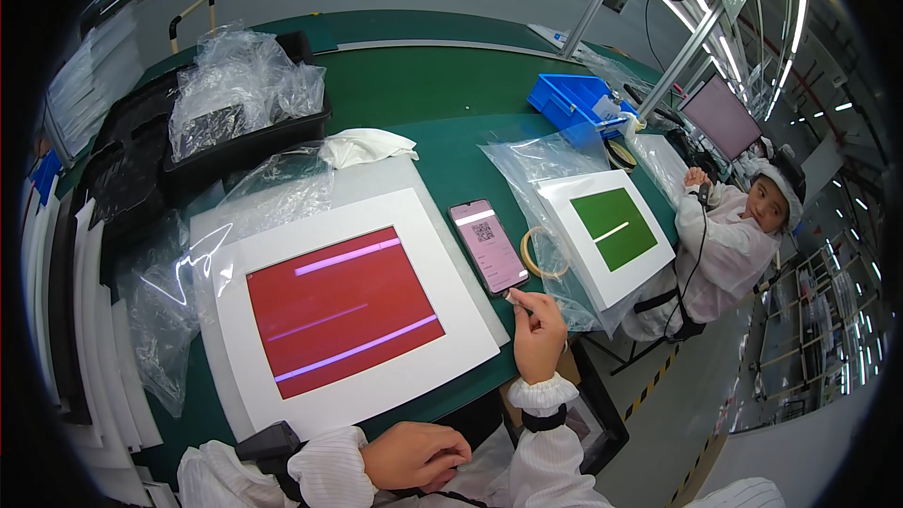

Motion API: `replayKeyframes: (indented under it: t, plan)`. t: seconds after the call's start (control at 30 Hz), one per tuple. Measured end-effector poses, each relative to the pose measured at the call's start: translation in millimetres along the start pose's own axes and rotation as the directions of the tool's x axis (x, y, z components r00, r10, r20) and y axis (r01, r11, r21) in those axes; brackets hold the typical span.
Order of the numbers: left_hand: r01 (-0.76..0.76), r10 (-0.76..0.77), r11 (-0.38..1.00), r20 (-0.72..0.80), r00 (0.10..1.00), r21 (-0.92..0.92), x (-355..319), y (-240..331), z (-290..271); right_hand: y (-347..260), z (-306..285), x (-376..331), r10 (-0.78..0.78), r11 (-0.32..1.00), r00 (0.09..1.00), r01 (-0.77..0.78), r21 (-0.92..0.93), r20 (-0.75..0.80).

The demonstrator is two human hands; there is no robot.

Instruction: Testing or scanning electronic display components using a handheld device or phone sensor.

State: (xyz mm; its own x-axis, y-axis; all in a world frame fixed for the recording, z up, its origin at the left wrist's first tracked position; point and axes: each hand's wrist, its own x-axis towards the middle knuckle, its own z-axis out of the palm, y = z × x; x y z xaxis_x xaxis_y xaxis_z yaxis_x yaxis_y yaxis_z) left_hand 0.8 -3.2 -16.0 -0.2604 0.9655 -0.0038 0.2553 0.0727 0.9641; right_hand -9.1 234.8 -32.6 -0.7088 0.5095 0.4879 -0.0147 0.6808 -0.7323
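My right hand (539, 337) is closed in a pinch at the lower end of a smartphone (500, 259). A small pale thing shows at its fingertips, too small to name. The phone lies face up with its screen lit. My left hand (414, 455) is held low at the table's near edge, fingers curled and palm side hidden. To the left of the phone lies a white-framed panel (464, 339) with a lit red screen (343, 287), on a pale foam sheet (214, 343). Right of the phone, a second white-framed panel (581, 273) has a green screen (616, 226).
A roll of tape (529, 259) lies beside the phone. Plastic film fills a black tray (240, 152) at the back left. White boards (103, 339) stand along the left. A blue bin (569, 102) sits at the back right. Another person (720, 254) sits at the right, hands raised.
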Motion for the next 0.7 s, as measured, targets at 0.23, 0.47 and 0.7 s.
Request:
replayKeyframes:
  t: [0.23,0.47,0.7]
  plan:
    - [-0.002,0.002,1.000,-0.001,1.000,0.005,0.5,-0.6,0.3,-1.5,-0.1,-0.2,0.005,1.000,1.000,-0.005,0.003,0.001]
    - [0.015,-0.015,1.000,0.011,1.000,-0.006,0.4,1.7,-1.0,-0.2,0.4,0.2,-0.010,1.000,1.000,0.010,0.000,-0.002]
    - [0.032,-0.032,0.999,0.015,0.999,-0.022,0.9,3.6,-2.2,-2.0,0.0,0.4,0.003,1.000,1.000,-0.003,-0.009,0.003]
